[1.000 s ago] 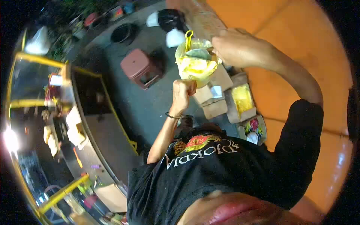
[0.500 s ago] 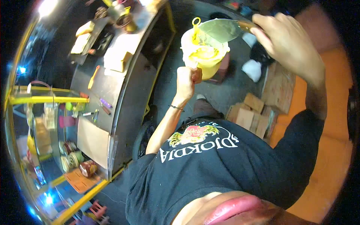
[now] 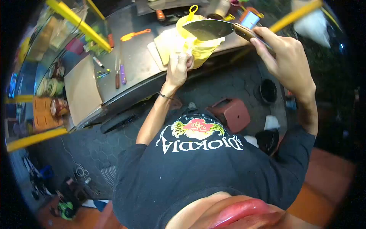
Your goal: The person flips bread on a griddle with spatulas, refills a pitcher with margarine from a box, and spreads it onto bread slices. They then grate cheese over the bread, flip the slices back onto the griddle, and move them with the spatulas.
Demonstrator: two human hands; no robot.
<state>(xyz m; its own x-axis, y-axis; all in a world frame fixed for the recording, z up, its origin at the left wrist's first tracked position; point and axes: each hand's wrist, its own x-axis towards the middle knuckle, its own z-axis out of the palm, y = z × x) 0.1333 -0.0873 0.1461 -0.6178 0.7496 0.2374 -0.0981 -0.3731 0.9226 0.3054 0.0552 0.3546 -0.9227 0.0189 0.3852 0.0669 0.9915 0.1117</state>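
Observation:
My left hand [image 3: 177, 68] is closed in a fist at the near rim of a yellow bucket [image 3: 203, 56], gripping it. Inside the bucket is a yellow mass, partly washed out by glare. A yellow ring-ended handle [image 3: 192, 12] sticks up from its far side. In my right hand [image 3: 286, 57] is a broad metal spatula [image 3: 211, 29] by its wooden handle, fingers wrapped round it. Its blade lies across the top of the bucket in this view. Behind the bucket and left hand, a pale board [image 3: 155, 55] rests on the metal counter [image 3: 133, 57].
On the counter lie an orange spatula [image 3: 134, 35], a purple-handled tool [image 3: 122, 74], a marker [image 3: 98, 62] and a cardboard sheet [image 3: 82, 86]. Jars [image 3: 57, 107] stand at the left by yellow frame bars [image 3: 36, 139]. Below are a reddish stool [image 3: 230, 113] and a black bucket [image 3: 268, 91].
My view and body have turned toward the counter. The bucket has come from over the floor to the counter's edge, still in my left hand; the spatula stays in my right.

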